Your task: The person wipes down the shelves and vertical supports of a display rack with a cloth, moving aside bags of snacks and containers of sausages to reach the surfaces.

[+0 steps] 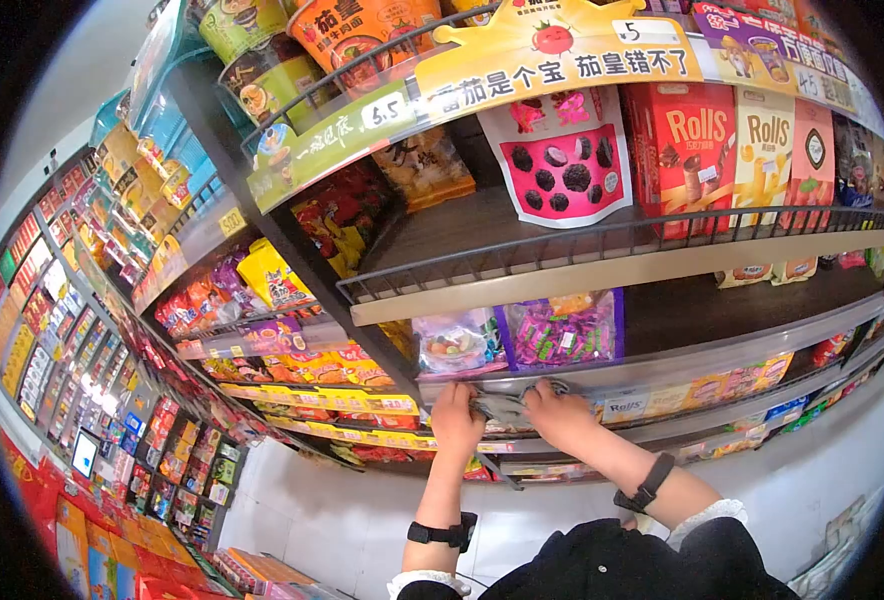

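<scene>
My left hand [457,418] and my right hand [559,414] are at the front edge of a lower shelf, a short way apart. Between them is a crumpled grey, cloth-like piece [502,408], with the fingers of both hands curled on it against the clear shelf-edge strip [682,370]. Its exact kind is hard to make out. Just behind the hands, on that shelf, stand a clear bag of pale sweets [457,340] and a purple-edged bag of wrapped candies [565,330]. Black bands circle both wrists.
On the shelf above, behind a wire rail [612,245], are a pink-and-white snack pouch [562,165] and a red Rolls box [687,150]. Cup noodles [357,45] fill the top. More snack shelves [292,290] run along the left, above a white tiled floor [297,510].
</scene>
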Action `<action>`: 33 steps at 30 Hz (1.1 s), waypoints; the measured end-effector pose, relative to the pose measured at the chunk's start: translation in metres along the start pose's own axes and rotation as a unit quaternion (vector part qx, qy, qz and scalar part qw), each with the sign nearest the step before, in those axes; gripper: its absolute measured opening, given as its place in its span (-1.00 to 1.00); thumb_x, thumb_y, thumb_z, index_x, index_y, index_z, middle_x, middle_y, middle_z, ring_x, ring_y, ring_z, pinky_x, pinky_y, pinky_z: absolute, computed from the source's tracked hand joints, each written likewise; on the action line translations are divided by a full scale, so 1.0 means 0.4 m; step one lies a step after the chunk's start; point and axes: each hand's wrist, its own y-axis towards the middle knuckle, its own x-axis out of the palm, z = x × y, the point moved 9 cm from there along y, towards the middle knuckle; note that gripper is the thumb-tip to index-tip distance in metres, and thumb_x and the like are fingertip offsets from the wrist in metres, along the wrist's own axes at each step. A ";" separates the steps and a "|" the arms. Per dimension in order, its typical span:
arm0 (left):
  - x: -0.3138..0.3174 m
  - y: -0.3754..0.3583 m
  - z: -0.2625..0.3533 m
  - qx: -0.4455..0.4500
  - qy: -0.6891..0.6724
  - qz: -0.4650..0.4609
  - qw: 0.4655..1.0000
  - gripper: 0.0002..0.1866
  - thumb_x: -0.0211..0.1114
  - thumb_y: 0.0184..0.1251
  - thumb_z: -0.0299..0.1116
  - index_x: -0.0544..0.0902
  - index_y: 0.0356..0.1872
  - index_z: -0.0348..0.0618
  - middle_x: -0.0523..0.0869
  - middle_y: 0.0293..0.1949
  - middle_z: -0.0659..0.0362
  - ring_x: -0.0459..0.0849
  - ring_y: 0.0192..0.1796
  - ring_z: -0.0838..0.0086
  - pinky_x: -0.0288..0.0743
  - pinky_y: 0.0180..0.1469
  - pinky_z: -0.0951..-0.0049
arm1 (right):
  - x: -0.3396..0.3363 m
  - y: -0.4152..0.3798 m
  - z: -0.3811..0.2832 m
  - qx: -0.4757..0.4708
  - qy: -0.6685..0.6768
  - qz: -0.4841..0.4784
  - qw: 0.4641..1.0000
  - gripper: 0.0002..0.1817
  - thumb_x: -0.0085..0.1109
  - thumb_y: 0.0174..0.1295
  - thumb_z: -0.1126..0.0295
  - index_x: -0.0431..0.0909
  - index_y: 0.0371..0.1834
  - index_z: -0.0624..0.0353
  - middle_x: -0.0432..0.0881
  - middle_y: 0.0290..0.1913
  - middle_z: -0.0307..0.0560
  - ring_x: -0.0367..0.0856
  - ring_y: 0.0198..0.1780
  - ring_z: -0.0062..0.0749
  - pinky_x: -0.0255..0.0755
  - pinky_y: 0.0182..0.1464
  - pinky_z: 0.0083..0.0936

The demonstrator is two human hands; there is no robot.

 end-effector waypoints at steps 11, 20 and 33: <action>-0.071 0.010 -0.082 -0.048 0.029 0.066 0.996 -0.72 0.11 -0.25 -0.64 0.50 -0.38 -0.16 0.52 -0.32 0.03 0.49 -0.11 0.05 0.39 -0.10 0.16 | 0.061 0.083 -0.072 0.012 0.066 0.002 0.998 -0.75 0.02 0.15 0.34 0.37 -0.20 0.29 0.48 -0.13 0.12 0.64 -0.48 -0.10 0.51 -0.51 -0.23; 0.004 0.021 0.031 -0.016 -0.091 0.075 0.993 -0.73 0.08 -0.29 -0.63 0.54 -0.42 -0.21 0.51 -0.37 0.00 0.50 -0.24 0.03 0.37 -0.18 0.17 | 0.025 0.010 0.003 0.078 0.140 -0.012 0.987 -0.71 0.05 0.17 0.24 0.36 -0.18 0.22 0.44 -0.05 0.07 0.63 -0.29 -0.07 0.50 -0.33 -0.15; 0.092 -0.037 0.135 -0.005 -0.085 0.012 0.996 -0.67 0.11 -0.23 -0.63 0.54 -0.30 -0.19 0.51 -0.32 0.01 0.49 -0.18 0.05 0.38 -0.14 0.17 | -0.013 -0.089 0.146 0.148 0.302 0.042 0.941 -0.74 0.21 0.05 0.23 0.44 -0.31 0.12 0.51 -0.28 -0.09 0.57 -0.25 -0.09 0.43 -0.27 -0.21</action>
